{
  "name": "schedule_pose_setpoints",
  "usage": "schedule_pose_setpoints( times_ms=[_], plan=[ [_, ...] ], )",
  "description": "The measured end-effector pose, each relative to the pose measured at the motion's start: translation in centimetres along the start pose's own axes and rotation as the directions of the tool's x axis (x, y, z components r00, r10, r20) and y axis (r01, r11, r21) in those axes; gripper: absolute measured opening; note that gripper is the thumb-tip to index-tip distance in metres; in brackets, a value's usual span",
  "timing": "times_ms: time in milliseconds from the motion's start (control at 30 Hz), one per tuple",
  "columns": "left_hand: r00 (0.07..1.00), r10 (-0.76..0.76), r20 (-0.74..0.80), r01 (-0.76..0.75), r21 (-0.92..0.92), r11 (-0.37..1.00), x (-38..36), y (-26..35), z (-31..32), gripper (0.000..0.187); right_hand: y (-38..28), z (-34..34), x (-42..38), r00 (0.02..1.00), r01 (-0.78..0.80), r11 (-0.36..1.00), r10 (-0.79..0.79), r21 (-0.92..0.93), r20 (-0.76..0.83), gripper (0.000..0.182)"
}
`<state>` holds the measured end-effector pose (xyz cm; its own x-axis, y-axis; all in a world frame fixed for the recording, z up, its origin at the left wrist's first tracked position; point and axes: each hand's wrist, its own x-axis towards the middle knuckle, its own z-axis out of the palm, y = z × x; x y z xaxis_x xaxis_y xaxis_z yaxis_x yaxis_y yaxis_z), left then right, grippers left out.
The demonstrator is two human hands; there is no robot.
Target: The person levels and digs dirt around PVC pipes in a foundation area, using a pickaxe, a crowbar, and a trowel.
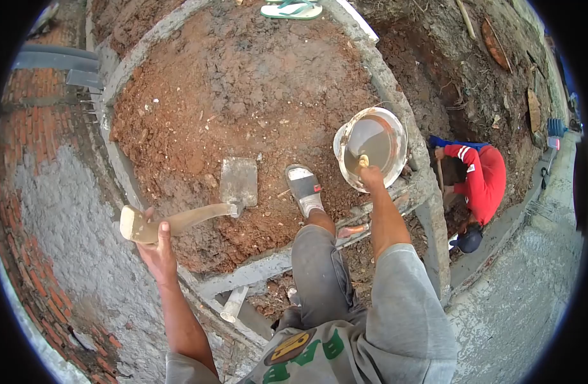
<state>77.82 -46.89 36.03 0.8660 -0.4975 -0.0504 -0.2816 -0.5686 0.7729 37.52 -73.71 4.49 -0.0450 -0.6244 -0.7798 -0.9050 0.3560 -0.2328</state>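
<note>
My left hand (158, 253) is closed round the wooden handle of a hoe (201, 219), close to its pale butt end. The hoe's flat, mud-coated blade (239, 179) rests on the reddish soil in front of my foot. At the right, my right hand (371, 178) reaches over the rim of a white bucket (346, 174) and grips a small yellowish thing (363, 161), whose kind I cannot make out. Murky grey-brown water (373, 142) stands in the bucket. My sandalled foot (301, 182) is on the soil between the hoe and the bucket.
Concrete beams (249, 274) frame the soil (204, 121). A person in a red top (489, 182) bends in the trench to the right. Green-strapped sandals (292, 10) lie at the top. A brick wall (41, 121) stands left, and a white pipe (234, 305) sticks out below.
</note>
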Motion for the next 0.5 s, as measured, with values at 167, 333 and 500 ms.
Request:
schedule_pose_setpoints(
  times_ms=[167,333,500],
  plan=[
    [0.98,-0.168,0.105,0.159,0.088,0.983,-8.8,-6.3,-3.9,0.055,-1.8,-10.6,-11.7,0.973,-0.21,0.571,0.042,0.794,0.227,0.022],
    [0.89,-0.365,0.272,0.304,0.24,0.922,-23.7,-11.6,-12.5,0.044,2.7,-12.8,-21.0,0.929,-0.268,0.498,-0.094,0.825,0.358,0.027],
    [0.869,-0.483,0.106,0.478,0.065,0.876,-40.4,-17.4,-24.1,0.046,4.6,-8.8,-32.4,0.934,-0.039,0.427,-0.306,0.903,0.184,0.03]
  ],
)
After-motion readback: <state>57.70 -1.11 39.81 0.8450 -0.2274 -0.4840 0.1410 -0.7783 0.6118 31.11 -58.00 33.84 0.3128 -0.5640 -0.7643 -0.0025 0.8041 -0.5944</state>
